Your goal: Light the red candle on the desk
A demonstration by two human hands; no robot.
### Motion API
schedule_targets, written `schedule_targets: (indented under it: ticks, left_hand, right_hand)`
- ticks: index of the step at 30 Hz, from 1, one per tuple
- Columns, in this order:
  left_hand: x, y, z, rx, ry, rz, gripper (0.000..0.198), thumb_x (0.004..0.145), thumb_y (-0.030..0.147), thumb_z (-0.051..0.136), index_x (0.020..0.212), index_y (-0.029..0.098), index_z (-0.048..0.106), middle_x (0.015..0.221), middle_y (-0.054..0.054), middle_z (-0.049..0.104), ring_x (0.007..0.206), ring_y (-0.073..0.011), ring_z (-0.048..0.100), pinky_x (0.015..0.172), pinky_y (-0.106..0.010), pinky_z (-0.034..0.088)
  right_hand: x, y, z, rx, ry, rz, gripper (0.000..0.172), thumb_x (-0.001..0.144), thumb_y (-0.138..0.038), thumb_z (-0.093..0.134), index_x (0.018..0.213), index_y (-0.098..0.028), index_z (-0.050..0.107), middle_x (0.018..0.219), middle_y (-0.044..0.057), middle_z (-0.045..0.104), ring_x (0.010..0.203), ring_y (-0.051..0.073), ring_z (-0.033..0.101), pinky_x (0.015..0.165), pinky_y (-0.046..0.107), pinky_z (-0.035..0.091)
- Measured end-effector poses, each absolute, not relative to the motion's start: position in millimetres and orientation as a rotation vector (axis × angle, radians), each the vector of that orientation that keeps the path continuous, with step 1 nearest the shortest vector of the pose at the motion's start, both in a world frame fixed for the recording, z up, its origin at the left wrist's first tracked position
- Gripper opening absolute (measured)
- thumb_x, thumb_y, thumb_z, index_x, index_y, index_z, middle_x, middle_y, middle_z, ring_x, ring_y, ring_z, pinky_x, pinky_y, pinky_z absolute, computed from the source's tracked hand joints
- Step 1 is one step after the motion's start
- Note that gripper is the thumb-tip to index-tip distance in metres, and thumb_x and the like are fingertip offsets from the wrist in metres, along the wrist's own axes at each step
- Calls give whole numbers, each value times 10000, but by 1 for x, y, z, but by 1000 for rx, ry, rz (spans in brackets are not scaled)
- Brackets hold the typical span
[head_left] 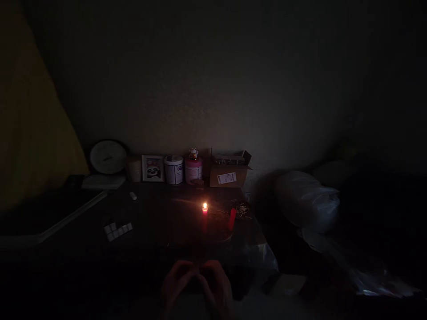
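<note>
In the dark head view, my left hand (177, 281) and my right hand (216, 282) meet at the fingertips near the table's front edge. Both are pinched closed, and whatever lies between the fingertips is too dim to make out. Beyond them a lit red candle (204, 212) stands upright on the dark table (150, 213). To its right is a second red object (232, 219), slightly tilted and unlit, beside a pile of thin sticks (242, 209).
Along the wall stand a round clock-like disc (108, 157), a framed panda picture (153, 169), a white tin (174, 170), a pink tin (194, 172) and an open cardboard box (229, 177). White blocks (118, 231) lie left; a plastic bag (305, 200) sits right.
</note>
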State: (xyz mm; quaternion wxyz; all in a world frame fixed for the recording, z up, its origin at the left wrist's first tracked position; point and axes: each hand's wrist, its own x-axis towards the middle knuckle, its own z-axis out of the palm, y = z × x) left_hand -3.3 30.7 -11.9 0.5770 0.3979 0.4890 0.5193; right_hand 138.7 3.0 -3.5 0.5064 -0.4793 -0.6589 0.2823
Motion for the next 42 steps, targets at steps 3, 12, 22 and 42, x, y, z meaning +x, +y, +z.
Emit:
schedule_targets:
  ticks: [3, 12, 22, 42]
  left_hand:
    - [-5, 32, -10, 971, 1229, 1202, 212, 486, 341, 787, 607, 205, 678, 673, -56, 710, 734, -262, 636, 708, -332, 472]
    - [-7, 34, -17, 1047, 1148, 1164, 235, 524, 353, 715, 685, 192, 658, 704, -35, 715, 745, -245, 641, 702, -324, 477]
    - [-11, 36, -25, 1061, 1112, 1156, 310, 496, 387, 741, 716, 186, 657, 732, -41, 710, 769, -245, 644, 736, -335, 484]
    - [-4, 40, -28, 1006, 1129, 1187, 175, 480, 254, 681, 627, 183, 617, 626, -14, 635, 674, -190, 580, 678, -294, 431]
  right_hand:
    - [138, 3, -4, -1148, -1596, 739, 178, 840, -392, 549, 904, -227, 571, 841, 11, 613, 775, 156, 606, 688, 224, 468]
    - [138, 4, -3, -1220, -1629, 802, 239, 855, -429, 522, 955, -212, 545, 872, 19, 614, 802, 152, 607, 720, 226, 469]
    - [137, 1, -2, -1272, -1644, 776, 280, 854, -452, 504, 936, -188, 549, 837, 30, 609, 758, 153, 599, 685, 233, 466]
    - [136, 9, -12, -1238, -1583, 820, 289, 825, -475, 529, 907, -200, 569, 824, 29, 642, 762, 169, 638, 694, 230, 493]
